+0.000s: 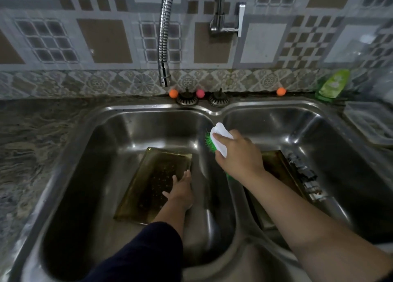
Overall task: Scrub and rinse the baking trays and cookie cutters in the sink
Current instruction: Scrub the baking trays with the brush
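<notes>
The kitchen is looking dim and grey. Soft light is shining on the steel sink (214, 111), making pale glare. The edges are bending and blurring; the wall tiles (102, 41) are looking fuzzy.

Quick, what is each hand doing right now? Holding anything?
Left hand: open, fingers straight, resting on the tray in the left basin.
Right hand: closed around the brush, held over the divider between the basins.
</notes>
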Action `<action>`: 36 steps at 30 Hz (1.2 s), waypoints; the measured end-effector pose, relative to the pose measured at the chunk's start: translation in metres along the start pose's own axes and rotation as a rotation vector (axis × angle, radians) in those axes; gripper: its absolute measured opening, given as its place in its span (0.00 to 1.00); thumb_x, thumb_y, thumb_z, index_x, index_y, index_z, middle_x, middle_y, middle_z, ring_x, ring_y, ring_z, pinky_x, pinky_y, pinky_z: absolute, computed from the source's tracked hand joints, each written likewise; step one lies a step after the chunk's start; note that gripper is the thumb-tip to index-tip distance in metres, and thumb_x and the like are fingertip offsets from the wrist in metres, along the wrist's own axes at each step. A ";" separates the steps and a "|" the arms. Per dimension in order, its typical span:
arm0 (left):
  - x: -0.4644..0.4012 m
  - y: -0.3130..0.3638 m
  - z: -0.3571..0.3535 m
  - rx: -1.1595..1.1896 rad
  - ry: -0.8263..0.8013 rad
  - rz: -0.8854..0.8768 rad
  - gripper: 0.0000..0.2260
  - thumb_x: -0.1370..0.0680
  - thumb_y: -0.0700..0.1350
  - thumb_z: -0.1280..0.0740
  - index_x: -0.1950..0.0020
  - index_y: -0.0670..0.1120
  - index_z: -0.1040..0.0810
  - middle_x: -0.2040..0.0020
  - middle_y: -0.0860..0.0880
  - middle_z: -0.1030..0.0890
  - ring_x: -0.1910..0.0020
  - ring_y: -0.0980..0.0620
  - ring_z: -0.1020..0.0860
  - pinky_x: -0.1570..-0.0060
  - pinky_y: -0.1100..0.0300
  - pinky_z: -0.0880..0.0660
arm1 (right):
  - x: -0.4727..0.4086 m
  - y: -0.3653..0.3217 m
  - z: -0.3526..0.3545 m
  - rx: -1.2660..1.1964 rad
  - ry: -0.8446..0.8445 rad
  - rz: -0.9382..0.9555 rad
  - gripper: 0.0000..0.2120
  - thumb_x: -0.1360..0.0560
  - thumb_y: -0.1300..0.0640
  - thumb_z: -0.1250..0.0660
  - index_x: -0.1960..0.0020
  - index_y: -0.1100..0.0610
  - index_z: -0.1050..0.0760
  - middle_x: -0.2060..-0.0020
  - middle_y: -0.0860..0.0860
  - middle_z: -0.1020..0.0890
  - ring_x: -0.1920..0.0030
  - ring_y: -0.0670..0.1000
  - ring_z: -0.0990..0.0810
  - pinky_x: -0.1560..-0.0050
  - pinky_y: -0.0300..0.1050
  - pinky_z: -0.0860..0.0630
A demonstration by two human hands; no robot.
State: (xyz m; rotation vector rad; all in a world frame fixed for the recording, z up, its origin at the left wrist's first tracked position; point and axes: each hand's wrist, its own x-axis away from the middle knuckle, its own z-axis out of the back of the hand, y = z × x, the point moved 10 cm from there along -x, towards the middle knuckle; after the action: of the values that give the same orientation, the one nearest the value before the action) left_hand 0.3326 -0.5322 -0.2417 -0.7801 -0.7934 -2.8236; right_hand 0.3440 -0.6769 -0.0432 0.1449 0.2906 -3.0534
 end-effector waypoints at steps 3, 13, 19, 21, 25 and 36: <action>0.000 -0.005 -0.009 -0.056 -0.065 0.022 0.37 0.22 0.30 0.44 0.21 0.54 0.57 0.20 0.55 0.56 0.22 0.47 0.62 0.30 0.31 0.54 | 0.000 0.001 0.000 0.009 0.008 0.002 0.25 0.23 0.47 0.40 0.27 0.40 0.38 0.33 0.51 0.32 0.43 0.58 0.27 0.48 0.50 0.25; 0.009 0.032 0.041 0.150 0.095 -0.182 0.21 0.23 0.50 0.33 0.31 0.49 0.28 0.39 0.48 0.21 0.40 0.48 0.24 0.46 0.62 0.30 | 0.000 0.007 0.003 -0.086 -0.033 0.031 0.25 0.23 0.47 0.38 0.27 0.41 0.37 0.37 0.53 0.32 0.42 0.59 0.27 0.45 0.51 0.25; 0.044 0.113 0.099 0.099 0.421 -0.347 0.18 0.23 0.43 0.37 0.34 0.50 0.24 0.38 0.46 0.21 0.39 0.46 0.23 0.40 0.54 0.26 | 0.003 0.064 0.023 -0.226 -0.013 -0.059 0.24 0.23 0.47 0.38 0.28 0.39 0.36 0.40 0.53 0.31 0.43 0.58 0.26 0.47 0.49 0.26; 0.057 0.149 0.105 0.067 0.507 -0.394 0.18 0.24 0.42 0.38 0.34 0.50 0.24 0.37 0.47 0.22 0.38 0.46 0.25 0.38 0.54 0.27 | 0.003 0.092 0.034 -0.226 -0.008 -0.070 0.23 0.23 0.47 0.38 0.29 0.39 0.35 0.41 0.53 0.30 0.44 0.58 0.25 0.47 0.49 0.26; 0.073 0.217 0.084 0.035 0.547 -0.454 0.18 0.23 0.38 0.39 0.35 0.47 0.24 0.36 0.47 0.24 0.37 0.46 0.26 0.37 0.54 0.28 | 0.003 0.158 0.059 -0.204 0.006 -0.089 0.22 0.23 0.47 0.37 0.30 0.40 0.32 0.42 0.54 0.29 0.43 0.58 0.25 0.46 0.51 0.26; 0.025 0.190 -0.067 -0.056 0.193 0.160 0.16 0.20 0.42 0.38 0.33 0.40 0.27 0.36 0.40 0.24 0.37 0.41 0.24 0.40 0.51 0.26 | -0.024 0.359 0.130 -0.168 0.139 -0.203 0.24 0.25 0.49 0.35 0.30 0.42 0.31 0.37 0.59 0.29 0.40 0.62 0.26 0.43 0.50 0.29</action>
State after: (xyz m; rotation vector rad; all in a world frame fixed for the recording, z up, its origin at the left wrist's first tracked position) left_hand 0.3248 -0.7285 -0.1910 -0.5408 -0.5969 -2.7347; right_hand 0.3846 -1.0517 0.0200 0.3386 0.6037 -3.2043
